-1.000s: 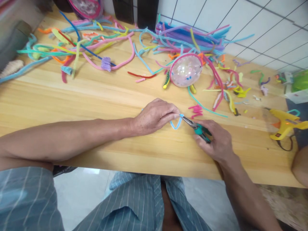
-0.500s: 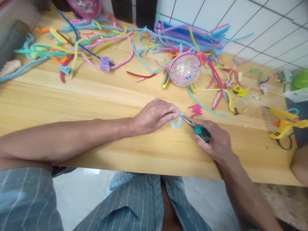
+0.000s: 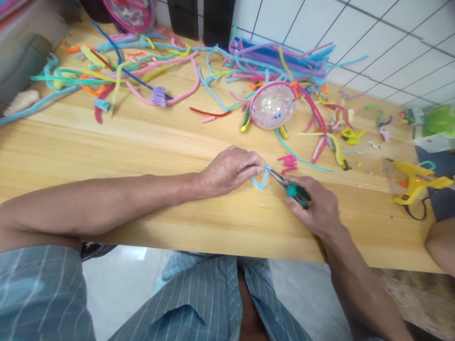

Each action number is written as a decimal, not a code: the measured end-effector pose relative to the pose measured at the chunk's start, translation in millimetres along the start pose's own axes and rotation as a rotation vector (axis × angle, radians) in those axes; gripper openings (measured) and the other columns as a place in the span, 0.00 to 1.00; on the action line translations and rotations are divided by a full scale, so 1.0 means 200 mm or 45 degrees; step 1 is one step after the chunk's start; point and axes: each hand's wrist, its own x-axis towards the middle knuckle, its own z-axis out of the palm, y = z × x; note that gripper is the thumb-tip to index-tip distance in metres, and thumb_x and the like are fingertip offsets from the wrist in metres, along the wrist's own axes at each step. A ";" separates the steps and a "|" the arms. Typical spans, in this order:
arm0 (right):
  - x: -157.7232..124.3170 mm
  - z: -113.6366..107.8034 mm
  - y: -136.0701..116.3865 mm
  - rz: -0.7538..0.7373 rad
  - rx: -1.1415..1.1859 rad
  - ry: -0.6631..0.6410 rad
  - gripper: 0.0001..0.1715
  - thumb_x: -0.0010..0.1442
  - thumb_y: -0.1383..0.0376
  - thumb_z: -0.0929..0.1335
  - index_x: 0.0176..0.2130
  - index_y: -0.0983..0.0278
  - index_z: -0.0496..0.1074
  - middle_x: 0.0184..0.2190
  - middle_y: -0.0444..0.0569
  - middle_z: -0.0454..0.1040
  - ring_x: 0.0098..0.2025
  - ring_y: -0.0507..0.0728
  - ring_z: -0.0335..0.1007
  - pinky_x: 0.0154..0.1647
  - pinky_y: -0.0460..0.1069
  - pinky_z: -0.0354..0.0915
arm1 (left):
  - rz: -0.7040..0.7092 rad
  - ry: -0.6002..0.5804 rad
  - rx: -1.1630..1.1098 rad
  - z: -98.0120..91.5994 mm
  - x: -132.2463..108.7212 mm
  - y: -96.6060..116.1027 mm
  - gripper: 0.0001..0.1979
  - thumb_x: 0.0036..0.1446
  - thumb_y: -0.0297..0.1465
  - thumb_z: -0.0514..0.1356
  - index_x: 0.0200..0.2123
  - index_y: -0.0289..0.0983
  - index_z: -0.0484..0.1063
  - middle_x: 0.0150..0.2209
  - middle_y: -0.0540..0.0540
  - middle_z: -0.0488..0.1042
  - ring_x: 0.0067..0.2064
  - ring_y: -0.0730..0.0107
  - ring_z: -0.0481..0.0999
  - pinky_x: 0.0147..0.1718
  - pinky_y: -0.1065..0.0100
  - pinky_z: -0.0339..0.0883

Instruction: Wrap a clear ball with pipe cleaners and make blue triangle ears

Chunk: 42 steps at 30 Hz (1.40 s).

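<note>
My left hand [image 3: 232, 171] is closed in a pinch on a light blue pipe cleaner [image 3: 261, 184], whose loop hangs below the fingertips. Wrapped in my right hand [image 3: 314, 204] are needle-nose pliers [image 3: 292, 189] with green and black handles. Their pointed jaws meet the pipe cleaner right beside my left fingertips. Just beyond the pliers lies a pink zigzag-bent pipe cleaner [image 3: 288, 163]. A thin teal pipe cleaner [image 3: 302, 158] stretches past it.
Many coloured pipe cleaners [image 3: 159, 71] spread along the table's back. A clear pink-rimmed dome [image 3: 273, 105] stands behind my hands. At right lie a yellow glue gun [image 3: 419, 182] and another person's arm [image 3: 441, 244]. White tiles [image 3: 302, 28] back the table.
Both hands, the pliers and the blue pipe cleaner keep almost the same pose. The camera view has shifted slightly.
</note>
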 end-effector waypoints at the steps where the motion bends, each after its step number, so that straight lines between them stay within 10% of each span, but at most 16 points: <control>1: 0.00 0.00 0.00 -0.005 -0.002 0.001 0.22 0.67 0.65 0.72 0.60 0.55 0.76 0.47 0.52 0.87 0.45 0.63 0.88 0.44 0.56 0.84 | 0.007 0.003 -0.003 0.00 0.00 0.00 0.21 0.81 0.44 0.53 0.43 0.38 0.80 0.36 0.47 0.85 0.40 0.69 0.84 0.45 0.68 0.72; 34: -0.02 0.01 0.00 0.068 0.064 -0.026 0.23 0.67 0.64 0.73 0.60 0.54 0.77 0.48 0.52 0.87 0.47 0.64 0.87 0.48 0.57 0.82 | -0.054 -0.021 -0.048 0.00 0.00 0.00 0.15 0.78 0.40 0.57 0.43 0.39 0.80 0.36 0.47 0.85 0.40 0.68 0.83 0.46 0.67 0.71; 42: -0.15 -0.15 0.13 0.297 -0.129 -0.102 0.21 0.68 0.60 0.73 0.59 0.55 0.78 0.52 0.55 0.86 0.54 0.67 0.84 0.57 0.63 0.79 | -0.150 0.008 -0.073 -0.01 0.00 0.01 0.10 0.75 0.36 0.61 0.42 0.38 0.79 0.38 0.47 0.85 0.40 0.68 0.82 0.44 0.68 0.70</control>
